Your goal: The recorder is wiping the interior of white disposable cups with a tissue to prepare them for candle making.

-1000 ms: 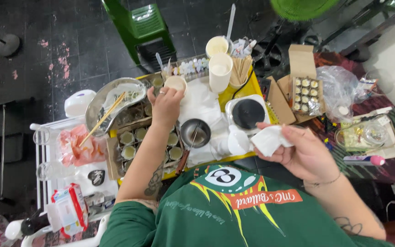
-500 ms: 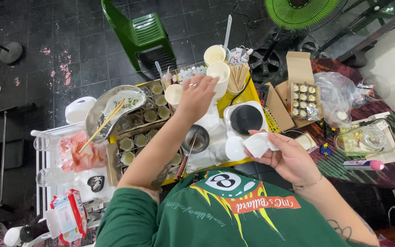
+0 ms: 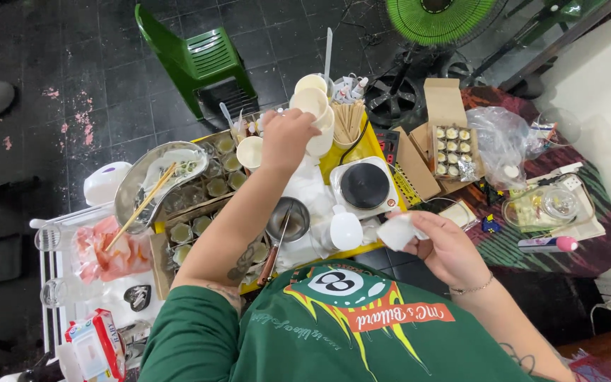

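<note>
The left hand (image 3: 288, 138) has advanced from the small cream cup (image 3: 249, 151) to the stacked cups (image 3: 312, 117) just beyond, apparently gripping one, while the right hand (image 3: 443, 247) stays closed on a white wad (image 3: 397, 231).

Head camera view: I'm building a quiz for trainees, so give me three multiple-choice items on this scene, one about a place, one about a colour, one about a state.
1. Where is the left hand?
A. at the stack of cream cups
B. on the egg box
C. on the fan

2. What colour is the plastic chair?
A. red
B. green
C. white

3. What is the right hand doing?
A. resting empty
B. holding a white tissue
C. gripping chopsticks

Answers: 1 A, its fingers reach the cups; 2 B, the chair is plainly green; 3 B, white tissue sits pinched in its fingers.
</note>
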